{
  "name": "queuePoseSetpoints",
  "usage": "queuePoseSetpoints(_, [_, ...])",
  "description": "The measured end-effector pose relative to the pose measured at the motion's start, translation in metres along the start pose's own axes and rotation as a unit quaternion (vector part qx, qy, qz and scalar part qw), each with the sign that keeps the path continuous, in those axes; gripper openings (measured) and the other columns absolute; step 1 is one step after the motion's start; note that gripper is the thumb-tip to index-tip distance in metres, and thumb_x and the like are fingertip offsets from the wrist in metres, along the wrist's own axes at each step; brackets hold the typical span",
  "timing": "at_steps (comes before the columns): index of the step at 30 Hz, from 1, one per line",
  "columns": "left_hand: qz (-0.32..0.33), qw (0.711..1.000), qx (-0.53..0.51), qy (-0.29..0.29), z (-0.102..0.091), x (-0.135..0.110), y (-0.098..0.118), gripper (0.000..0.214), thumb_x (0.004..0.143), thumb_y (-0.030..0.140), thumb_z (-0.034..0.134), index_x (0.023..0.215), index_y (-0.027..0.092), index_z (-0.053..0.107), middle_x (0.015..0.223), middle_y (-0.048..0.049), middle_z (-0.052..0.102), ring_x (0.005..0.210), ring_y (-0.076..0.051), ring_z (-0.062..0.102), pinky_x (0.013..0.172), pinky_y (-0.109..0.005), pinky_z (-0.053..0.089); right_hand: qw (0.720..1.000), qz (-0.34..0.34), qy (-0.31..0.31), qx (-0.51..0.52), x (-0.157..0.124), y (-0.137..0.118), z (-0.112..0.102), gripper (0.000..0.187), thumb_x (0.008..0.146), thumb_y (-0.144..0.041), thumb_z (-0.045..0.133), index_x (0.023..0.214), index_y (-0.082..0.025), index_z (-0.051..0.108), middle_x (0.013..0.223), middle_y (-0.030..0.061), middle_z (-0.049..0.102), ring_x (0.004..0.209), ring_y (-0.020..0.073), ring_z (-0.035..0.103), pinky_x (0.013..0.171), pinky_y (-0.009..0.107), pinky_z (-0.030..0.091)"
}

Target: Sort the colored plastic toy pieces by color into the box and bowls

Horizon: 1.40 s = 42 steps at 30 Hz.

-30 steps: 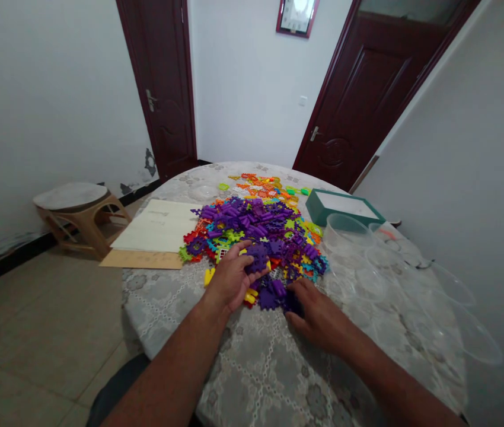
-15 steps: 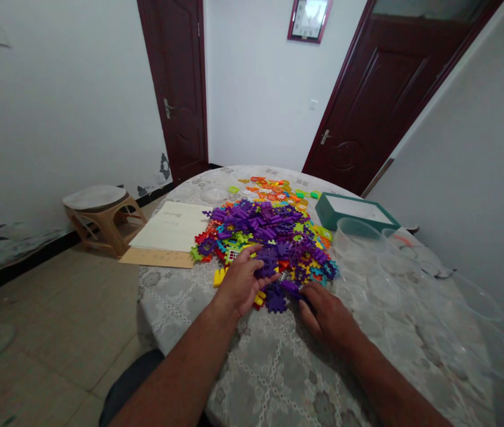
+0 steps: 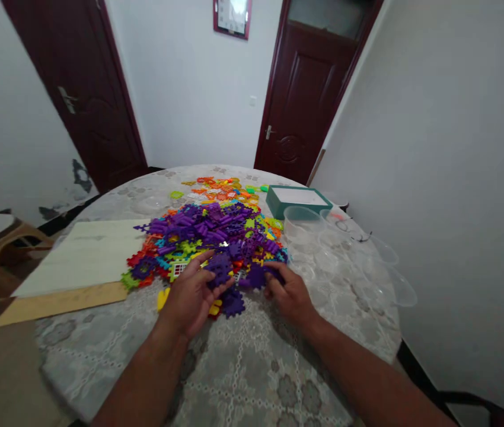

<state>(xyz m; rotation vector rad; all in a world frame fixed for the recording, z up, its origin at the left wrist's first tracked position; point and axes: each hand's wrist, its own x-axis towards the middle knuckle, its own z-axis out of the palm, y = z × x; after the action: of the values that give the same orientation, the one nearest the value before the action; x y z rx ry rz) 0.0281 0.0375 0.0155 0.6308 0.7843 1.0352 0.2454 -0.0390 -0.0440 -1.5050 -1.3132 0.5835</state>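
Note:
My left hand [image 3: 195, 295] is closed on a purple interlocking plastic building piece [image 3: 220, 268], thumb on its face. To the right, my right hand [image 3: 288, 290] pinches another flat purple building piece [image 3: 256, 276] at its right side. Under and between the hands, a dark purple notched piece [image 3: 233, 302] lies on the tablecloth. Just beyond them spreads a heap of building pieces [image 3: 207, 222], mostly purple on top with red, green, blue and yellow ones around. Yellow pieces [image 3: 163, 298] lie left of my left wrist.
Clear plastic tubs [image 3: 303, 224] stand at the right, by a green box [image 3: 299, 198] with a white top. On the left lies a cream sheet [image 3: 87, 255] over a tan strip of board [image 3: 63, 303]. Orange pieces [image 3: 220, 191] are scattered at the back of the round table.
The view has swung right, so the table appears further left. My right hand has lifted its purple piece and turned its flat face toward me. The left hand keeps its piece.

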Motion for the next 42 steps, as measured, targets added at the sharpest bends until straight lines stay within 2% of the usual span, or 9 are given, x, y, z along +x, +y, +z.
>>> queuePoseSetpoints(3, [-0.01, 1.0, -0.013, -0.019, 0.0, -0.002, 0.0, 0.06, 0.068, 0.001, 0.059, 0.125, 0.018, 0.064, 0.105, -0.0069, 0.073, 0.09, -0.019, 0.072, 0.095, -0.053, 0.065, 0.986, 0.099, -0.004, 0.135, 0.003, -0.016, 0.003, 0.044, 0.097, -0.052, 0.066, 0.125, -0.019, 0.061, 0.064, -0.0016, 0.071, 0.053, 0.0195, 0.068, 0.056, 0.032, 0.058])
queuePoseSetpoints(7, [-0.028, 0.999, -0.022, -0.034, 0.001, -0.003, -0.001, 0.063, 0.065, 0.0, 0.059, 0.126, 0.017, 0.061, 0.114, -0.01, 0.072, 0.095, -0.02, 0.073, 0.094, -0.049, 0.065, 0.975, 0.108, -0.059, 0.186, 0.016, -0.035, 0.01, 0.051, 0.09, -0.056, 0.073, 0.122, -0.019, 0.059, 0.064, -0.0018, 0.071, 0.052, 0.0187, 0.067, 0.056, 0.031, 0.059])
queuePoseSetpoints(12, [-0.033, 0.997, -0.013, -0.065, 0.001, -0.003, -0.008, 0.065, 0.07, 0.003, 0.064, 0.133, 0.017, 0.057, 0.112, -0.0112, 0.071, 0.086, -0.018, 0.073, 0.085, -0.038, 0.065, 0.983, 0.072, -0.099, 0.14, 0.03, -0.044, 0.035, 0.043, 0.094, -0.052, 0.068, 0.124, -0.021, 0.063, 0.068, -0.0018, 0.072, 0.055, 0.0192, 0.069, 0.058, 0.032, 0.06])
queuePoseSetpoints(17, [0.001, 0.997, 0.057, -0.047, -0.003, 0.001, -0.02, 0.068, 0.072, 0.003, 0.063, 0.138, 0.02, 0.057, 0.12, -0.0122, 0.069, 0.088, -0.018, 0.072, 0.078, -0.032, 0.063, 0.995, 0.022, -0.074, 0.058, 0.027, -0.038, 0.054, 0.038, 0.098, -0.047, 0.063, 0.127, -0.022, 0.07, 0.075, 0.0007, 0.073, 0.062, 0.0204, 0.07, 0.062, 0.033, 0.06])
queuePoseSetpoints(22, [0.006, 0.998, 0.052, -0.043, -0.002, 0.001, -0.02, 0.065, 0.073, 0.004, 0.063, 0.136, 0.023, 0.06, 0.134, -0.014, 0.064, 0.11, -0.024, 0.069, 0.083, -0.036, 0.066, 0.999, -0.052, -0.016, 0.003, 0.021, -0.029, 0.05, 0.036, 0.104, -0.04, 0.054, 0.132, -0.022, 0.069, 0.1, 0.0071, 0.076, 0.074, 0.0206, 0.07, 0.069, 0.034, 0.059])
queuePoseSetpoints(25, [0.0, 0.998, 0.049, -0.034, 0.0, -0.001, -0.017, 0.063, 0.075, 0.006, 0.065, 0.135, 0.023, 0.062, 0.136, -0.0139, 0.062, 0.115, -0.025, 0.067, 0.085, -0.039, 0.067, 0.993, -0.107, 0.02, -0.034, 0.02, -0.024, 0.044, 0.036, 0.106, -0.034, 0.05, 0.136, -0.023, 0.066, 0.116, 0.0095, 0.074, 0.092, 0.0226, 0.071, 0.084, 0.038, 0.059])
queuePoseSetpoints(30, [-0.004, 0.998, 0.041, -0.043, 0.001, -0.002, -0.017, 0.059, 0.077, 0.006, 0.063, 0.134, 0.023, 0.062, 0.139, -0.0129, 0.063, 0.112, -0.022, 0.069, 0.088, -0.038, 0.066, 0.97, -0.216, 0.0, -0.11, 0.018, -0.024, 0.04, 0.043, 0.1, -0.02, 0.048, 0.14, -0.022, 0.064, 0.123, 0.0109, 0.068, 0.115, 0.0254, 0.065, 0.102, 0.043, 0.053])
queuePoseSetpoints(36, [-0.02, 0.998, 0.033, -0.049, 0.0, -0.004, -0.018, 0.054, 0.079, 0.006, 0.062, 0.131, 0.02, 0.063, 0.127, -0.0129, 0.069, 0.106, -0.021, 0.07, 0.089, -0.037, 0.065, 0.967, -0.224, -0.057, -0.109, 0.015, -0.03, 0.039, 0.049, 0.102, -0.023, 0.05, 0.151, -0.024, 0.056, 0.124, 0.0119, 0.063, 0.117, 0.0275, 0.061, 0.105, 0.046, 0.052])
queuePoseSetpoints(42, [0.0, 0.996, 0.065, -0.059, -0.004, -0.002, -0.021, 0.061, 0.071, 0.005, 0.065, 0.128, 0.023, 0.067, 0.128, -0.0112, 0.069, 0.114, -0.023, 0.068, 0.091, -0.035, 0.062, 0.969, -0.213, -0.063, -0.11, 0.016, -0.024, 0.044, 0.046, 0.104, -0.026, 0.05, 0.149, -0.026, 0.058, 0.121, 0.0115, 0.067, 0.115, 0.0271, 0.063, 0.103, 0.046, 0.053])
